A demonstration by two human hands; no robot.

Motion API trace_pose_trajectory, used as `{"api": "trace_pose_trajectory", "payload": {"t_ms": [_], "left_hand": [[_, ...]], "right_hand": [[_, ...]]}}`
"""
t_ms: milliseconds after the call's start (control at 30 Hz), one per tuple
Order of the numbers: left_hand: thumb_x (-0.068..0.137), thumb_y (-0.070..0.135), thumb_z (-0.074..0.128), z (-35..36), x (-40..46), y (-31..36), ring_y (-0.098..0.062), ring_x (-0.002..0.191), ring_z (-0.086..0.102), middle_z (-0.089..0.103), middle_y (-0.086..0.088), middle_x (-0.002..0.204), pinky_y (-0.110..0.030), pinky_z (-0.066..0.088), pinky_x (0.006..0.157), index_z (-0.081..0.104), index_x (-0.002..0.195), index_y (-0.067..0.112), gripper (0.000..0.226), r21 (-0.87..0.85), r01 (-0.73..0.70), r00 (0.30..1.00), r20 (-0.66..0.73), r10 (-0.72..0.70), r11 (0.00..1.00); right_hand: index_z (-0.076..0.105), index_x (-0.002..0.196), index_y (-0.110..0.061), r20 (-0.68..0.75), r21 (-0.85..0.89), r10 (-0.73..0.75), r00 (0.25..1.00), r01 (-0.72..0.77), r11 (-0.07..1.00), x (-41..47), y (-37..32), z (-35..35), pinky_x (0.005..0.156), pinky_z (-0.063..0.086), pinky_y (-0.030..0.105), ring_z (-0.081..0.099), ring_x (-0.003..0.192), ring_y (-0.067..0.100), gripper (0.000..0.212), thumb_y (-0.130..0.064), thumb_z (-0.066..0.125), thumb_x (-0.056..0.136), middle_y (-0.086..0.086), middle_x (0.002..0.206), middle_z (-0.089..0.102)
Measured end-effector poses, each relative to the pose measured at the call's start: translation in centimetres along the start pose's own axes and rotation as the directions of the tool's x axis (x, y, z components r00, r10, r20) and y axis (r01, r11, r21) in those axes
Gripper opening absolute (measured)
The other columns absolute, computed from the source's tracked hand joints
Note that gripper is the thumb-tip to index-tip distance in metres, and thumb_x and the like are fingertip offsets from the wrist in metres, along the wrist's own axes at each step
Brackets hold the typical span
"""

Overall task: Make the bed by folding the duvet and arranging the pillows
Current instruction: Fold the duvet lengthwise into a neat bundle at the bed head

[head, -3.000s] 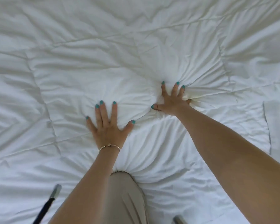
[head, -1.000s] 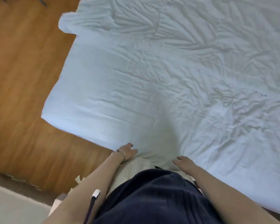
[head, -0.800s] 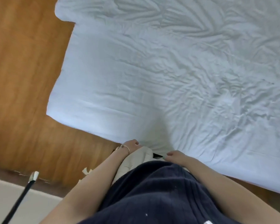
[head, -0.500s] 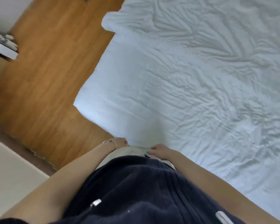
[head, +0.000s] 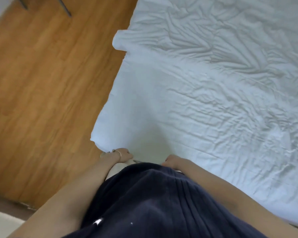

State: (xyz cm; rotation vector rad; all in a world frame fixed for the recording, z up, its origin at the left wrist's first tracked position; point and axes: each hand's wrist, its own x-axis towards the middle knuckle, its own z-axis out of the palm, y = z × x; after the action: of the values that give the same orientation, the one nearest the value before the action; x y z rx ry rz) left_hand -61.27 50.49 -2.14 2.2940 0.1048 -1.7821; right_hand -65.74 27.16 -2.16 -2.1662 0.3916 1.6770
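Note:
A wrinkled white duvet (head: 213,93) covers the bed and fills the right side of the view; its near left corner (head: 95,140) hangs over the floor. My left hand (head: 123,154), a thin bracelet on its wrist, and my right hand (head: 173,160) sit close together at my waist, right at the bed's near edge. Both hands' fingers bend down out of sight behind my dark top (head: 153,200) and pale trousers. What they hold, if anything, is hidden. No pillows are in view.
Brown wooden floor (head: 46,93) lies to the left of the bed. Two thin dark legs (head: 64,6) of some furniture stand at the top left. A pale surface (head: 2,222) runs along the bottom left corner. A folded flap of bedding (head: 120,40) sticks out at the bed's left edge.
Three seconds ago both hands pressed flat on the duvet. Since then I have stood up at the bed's edge with both hands at my waist, and the view keeps swinging over the floor.

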Motion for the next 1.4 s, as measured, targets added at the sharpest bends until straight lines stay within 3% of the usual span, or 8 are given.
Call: {"api": "trace_pose_trajectory", "payload": {"t_ms": [333, 567, 733, 900, 1033, 1133, 1300, 1400], "left_hand": [[0.092, 0.040, 0.046, -8.4, -2.3, -13.4, -0.027, 0.113, 0.054, 0.056, -0.009, 0.127, -0.031, 0.043, 0.092, 0.056, 0.123, 0.012, 0.043, -0.021, -0.013, 1.000, -0.022, 0.012, 1.000], [0.094, 0.025, 0.036, -10.2, -2.9, -20.4, -0.024, 0.074, 0.046, 0.051, -0.003, 0.082, -0.030, 0.032, 0.062, 0.052, 0.081, 0.023, 0.021, -0.237, 0.017, 0.973, -0.218, -0.070, 0.971], [0.076, 0.043, 0.036, -11.5, -2.6, -27.2, -0.020, 0.083, 0.060, 0.060, -0.002, 0.097, -0.032, 0.051, 0.074, 0.050, 0.089, 0.029, 0.024, -0.309, -0.009, 0.947, -0.307, -0.091, 0.951], [0.091, 0.031, 0.039, -17.9, -2.8, -37.1, -0.025, 0.085, 0.054, 0.064, -0.011, 0.106, -0.030, 0.037, 0.071, 0.061, 0.099, 0.013, 0.030, -0.365, 0.043, 0.990, -0.111, -0.089, 0.930], [0.095, 0.028, 0.041, -23.4, -3.2, -44.8, -0.025, 0.101, 0.056, 0.062, -0.007, 0.118, -0.028, 0.043, 0.082, 0.059, 0.113, 0.014, 0.029, -0.525, 0.120, 0.926, -0.247, -0.286, 0.843], [0.097, 0.033, 0.043, -27.6, -2.7, -47.1, -0.030, 0.113, 0.056, 0.061, -0.012, 0.121, -0.027, 0.038, 0.077, 0.061, 0.108, 0.010, 0.031, -0.519, 0.097, 0.956, -0.189, -0.225, 0.849], [0.085, 0.043, 0.042, -33.3, -0.9, -46.0, -0.021, 0.079, 0.051, 0.056, -0.005, 0.080, -0.029, 0.033, 0.067, 0.060, 0.067, 0.020, 0.034, -0.514, -0.056, 0.987, -0.160, -0.032, 0.856], [0.093, 0.032, 0.046, -37.7, 1.1, -45.1, -0.023, 0.088, 0.055, 0.059, -0.008, 0.092, -0.028, 0.034, 0.071, 0.057, 0.077, 0.016, 0.025, -0.455, -0.081, 0.993, -0.111, 0.033, 0.887]], "right_hand": [[0.049, 0.061, -0.017, -0.007, 0.083, -0.048, 0.999, 0.049, 0.995, -1.5, -19.6, 3.0, 0.057, 0.034, 0.026, 0.046, 0.066, 0.017, 0.036, -0.037, 0.055, 0.089, -0.002, 0.064, 0.048], [0.058, 0.078, -0.018, 0.013, 0.042, -0.174, 0.985, 0.173, 0.984, 1.2, -27.0, 3.1, 0.075, 0.041, 0.029, 0.053, 0.084, 0.021, 0.027, -0.043, 0.056, 0.087, -0.001, 0.080, 0.056], [0.064, 0.090, -0.015, 0.054, -0.042, -0.223, 0.973, 0.225, 0.973, 3.9, -33.4, 2.9, 0.071, 0.040, 0.024, 0.055, 0.086, 0.016, 0.021, -0.035, 0.057, 0.091, 0.002, 0.092, 0.061], [0.050, 0.067, -0.018, 0.031, -0.047, -0.172, 0.985, 0.173, 0.984, 7.6, -44.0, 2.2, 0.064, 0.037, 0.026, 0.046, 0.068, 0.014, 0.032, -0.035, 0.058, 0.093, -0.001, 0.072, 0.046], [0.060, 0.097, -0.019, 0.017, 0.005, -0.130, 0.991, 0.130, 0.991, 9.0, -53.1, 0.9, 0.081, 0.043, 0.032, 0.054, 0.100, 0.023, 0.023, -0.041, 0.058, 0.093, 0.000, 0.099, 0.055], [0.059, 0.127, -0.016, -0.091, 0.133, -0.166, 0.982, 0.178, 0.975, 8.3, -58.7, -0.2, 0.084, 0.045, 0.031, 0.057, 0.112, 0.023, 0.039, -0.037, 0.057, 0.095, 0.003, 0.122, 0.060], [0.062, 0.120, -0.009, -0.146, 0.096, -0.246, 0.958, 0.261, 0.961, 6.6, -63.9, -3.0, 0.087, 0.049, 0.034, 0.061, 0.105, 0.024, 0.034, -0.030, 0.056, 0.095, 0.008, 0.119, 0.064], [0.060, 0.124, -0.006, -0.171, 0.037, -0.208, 0.963, 0.217, 0.975, 7.7, -65.0, -6.2, 0.097, 0.044, 0.037, 0.056, 0.114, 0.026, 0.038, -0.029, 0.056, 0.093, 0.011, 0.127, 0.060]]}}
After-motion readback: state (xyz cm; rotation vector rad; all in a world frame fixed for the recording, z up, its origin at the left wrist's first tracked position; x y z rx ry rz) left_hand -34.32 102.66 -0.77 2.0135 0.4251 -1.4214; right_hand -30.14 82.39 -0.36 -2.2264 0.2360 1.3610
